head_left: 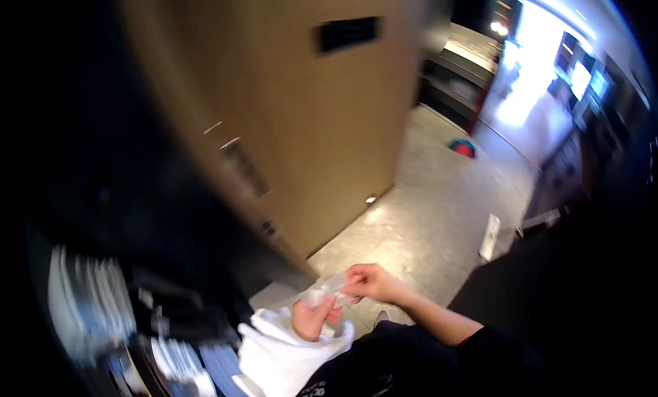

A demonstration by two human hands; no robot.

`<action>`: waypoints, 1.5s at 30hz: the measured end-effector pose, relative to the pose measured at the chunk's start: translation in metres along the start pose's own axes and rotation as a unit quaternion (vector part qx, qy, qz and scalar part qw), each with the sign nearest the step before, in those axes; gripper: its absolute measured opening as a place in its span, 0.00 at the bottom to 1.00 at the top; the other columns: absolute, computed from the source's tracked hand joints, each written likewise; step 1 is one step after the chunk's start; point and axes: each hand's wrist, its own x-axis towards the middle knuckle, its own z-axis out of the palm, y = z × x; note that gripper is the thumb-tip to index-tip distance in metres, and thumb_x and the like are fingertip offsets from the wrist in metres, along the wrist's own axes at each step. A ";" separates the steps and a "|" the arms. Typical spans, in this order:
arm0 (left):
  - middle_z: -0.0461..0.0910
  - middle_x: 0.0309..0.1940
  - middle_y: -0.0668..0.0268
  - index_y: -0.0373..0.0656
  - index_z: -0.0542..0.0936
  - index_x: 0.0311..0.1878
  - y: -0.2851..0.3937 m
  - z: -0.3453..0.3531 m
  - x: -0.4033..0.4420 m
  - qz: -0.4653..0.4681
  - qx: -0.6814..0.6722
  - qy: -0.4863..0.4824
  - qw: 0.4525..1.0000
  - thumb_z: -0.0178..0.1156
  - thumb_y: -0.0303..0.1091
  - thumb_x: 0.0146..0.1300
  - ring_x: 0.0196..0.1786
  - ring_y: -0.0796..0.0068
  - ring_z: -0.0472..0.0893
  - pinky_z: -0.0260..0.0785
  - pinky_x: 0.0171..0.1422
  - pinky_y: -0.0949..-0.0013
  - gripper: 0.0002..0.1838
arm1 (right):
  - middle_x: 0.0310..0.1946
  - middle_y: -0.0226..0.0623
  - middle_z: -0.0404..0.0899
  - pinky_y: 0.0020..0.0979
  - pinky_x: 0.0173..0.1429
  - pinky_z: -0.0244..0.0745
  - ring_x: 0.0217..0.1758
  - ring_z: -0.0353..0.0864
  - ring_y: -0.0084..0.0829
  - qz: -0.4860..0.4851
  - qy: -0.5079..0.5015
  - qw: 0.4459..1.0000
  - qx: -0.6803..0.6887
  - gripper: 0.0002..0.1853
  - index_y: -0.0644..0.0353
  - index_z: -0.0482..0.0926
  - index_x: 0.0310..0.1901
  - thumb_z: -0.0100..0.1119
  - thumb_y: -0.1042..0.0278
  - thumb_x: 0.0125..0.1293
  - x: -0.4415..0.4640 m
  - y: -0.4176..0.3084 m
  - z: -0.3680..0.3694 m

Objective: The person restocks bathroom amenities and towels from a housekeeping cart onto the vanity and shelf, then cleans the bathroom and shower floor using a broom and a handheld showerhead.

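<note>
Near the bottom centre, my left hand (312, 320) is closed around the lower part of a thin, translucent plastic piece (333, 285). White cloth (284, 359) lies bunched over my left arm and below that hand. My right hand (368, 282) pinches the other side of the plastic, just right of and above my left hand. The plastic is blurred, so its exact shape cannot be made out.
A tan door (322, 123) stands open ahead, with a dark plate (348, 34) on it. Stacked folded cloth (89, 301) is at the lower left. A red and teal object (463, 148) sits on the grey floor (439, 212). A blurred person (554, 113) is at the far right.
</note>
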 end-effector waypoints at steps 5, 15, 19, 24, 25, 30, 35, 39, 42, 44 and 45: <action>0.80 0.28 0.56 0.36 0.73 0.38 0.004 0.163 0.127 -0.050 -0.061 -0.144 0.986 0.55 0.35 0.64 0.26 0.73 0.79 0.72 0.28 0.75 0.10 | 0.21 0.28 0.75 0.20 0.28 0.69 0.22 0.72 0.18 0.013 0.240 0.967 0.084 0.06 0.61 0.75 0.30 0.62 0.71 0.58 -0.070 -0.056 -0.191; 0.78 0.40 0.56 0.36 0.69 0.53 0.037 0.483 0.416 -0.189 -0.254 -0.298 0.901 0.39 0.52 0.69 0.44 0.67 0.79 0.70 0.51 0.64 0.27 | 0.42 0.40 0.78 0.35 0.49 0.71 0.45 0.77 0.38 -0.335 0.469 0.657 -0.486 0.09 0.58 0.76 0.34 0.61 0.78 0.49 -0.003 -0.119 -0.531; 0.77 0.42 0.60 0.37 0.71 0.51 0.047 0.573 0.535 -0.141 -0.168 -0.383 0.897 0.48 0.36 0.66 0.43 0.70 0.79 0.71 0.50 0.69 0.15 | 0.51 0.36 0.74 0.42 0.61 0.63 0.60 0.69 0.37 -0.271 0.370 0.633 -0.624 0.10 0.55 0.80 0.37 0.56 0.71 0.51 0.032 -0.136 -0.631; 0.79 0.41 0.62 0.36 0.71 0.51 0.093 0.684 0.666 -0.171 -0.062 -0.465 0.866 0.53 0.27 0.64 0.44 0.76 0.78 0.70 0.50 0.75 0.13 | 0.42 0.40 0.75 0.32 0.49 0.70 0.48 0.75 0.33 -0.215 0.617 0.720 -0.234 0.18 0.59 0.75 0.47 0.59 0.75 0.51 0.054 -0.189 -0.768; 0.79 0.41 0.62 0.36 0.71 0.51 0.099 0.706 0.688 -0.178 -0.057 -0.477 0.859 0.53 0.27 0.64 0.44 0.76 0.78 0.70 0.50 0.75 0.13 | 0.39 0.38 0.75 0.25 0.41 0.71 0.41 0.75 0.25 -0.182 0.611 0.758 -0.133 0.22 0.63 0.71 0.51 0.62 0.72 0.53 0.061 -0.200 -0.799; 0.80 0.38 0.61 0.40 0.67 0.52 0.087 0.799 0.836 -0.149 0.012 -0.556 0.817 0.54 0.28 0.63 0.42 0.74 0.79 0.71 0.49 0.71 0.15 | 0.29 0.28 0.76 0.18 0.31 0.68 0.26 0.70 0.16 -0.159 0.493 0.854 0.049 0.16 0.66 0.76 0.44 0.63 0.65 0.57 0.131 -0.230 -0.972; 0.80 0.38 0.60 0.38 0.66 0.53 0.119 0.853 0.936 -0.067 0.032 -0.400 0.914 0.58 0.24 0.59 0.40 0.76 0.79 0.71 0.46 0.74 0.19 | 0.23 0.25 0.74 0.17 0.24 0.62 0.21 0.68 0.16 -0.077 0.396 0.882 0.242 0.11 0.60 0.78 0.33 0.56 0.61 0.64 0.209 -0.270 -1.112; 0.81 0.35 0.60 0.37 0.66 0.52 0.159 0.859 1.032 -0.040 0.038 -0.239 0.969 0.59 0.25 0.59 0.37 0.77 0.79 0.71 0.41 0.76 0.19 | 0.25 0.24 0.75 0.17 0.26 0.62 0.24 0.69 0.13 -0.051 0.290 0.949 0.111 0.12 0.60 0.78 0.39 0.58 0.61 0.62 0.319 -0.311 -1.183; 0.79 0.37 0.59 0.38 0.67 0.50 0.169 0.861 1.134 -0.093 -0.048 -0.221 0.970 0.57 0.26 0.61 0.41 0.75 0.79 0.73 0.41 0.74 0.16 | 0.25 0.22 0.76 0.18 0.26 0.60 0.24 0.68 0.13 -0.039 0.250 0.957 0.144 0.10 0.60 0.79 0.39 0.61 0.64 0.59 0.418 -0.329 -1.259; 0.79 0.37 0.57 0.38 0.68 0.49 0.183 0.857 1.203 -0.088 -0.033 -0.189 0.977 0.51 0.33 0.66 0.41 0.71 0.80 0.74 0.41 0.71 0.12 | 0.25 0.22 0.75 0.17 0.27 0.60 0.24 0.68 0.13 -0.032 0.311 0.936 0.161 0.08 0.58 0.79 0.37 0.61 0.64 0.59 0.485 -0.340 -1.315; 0.79 0.37 0.57 0.38 0.68 0.48 0.190 0.848 1.240 -0.128 -0.076 -0.248 0.957 0.48 0.37 0.68 0.40 0.70 0.80 0.73 0.41 0.70 0.13 | 0.25 0.22 0.75 0.17 0.27 0.60 0.25 0.68 0.14 -0.027 0.343 0.923 0.173 0.07 0.58 0.79 0.36 0.60 0.64 0.59 0.512 -0.341 -1.342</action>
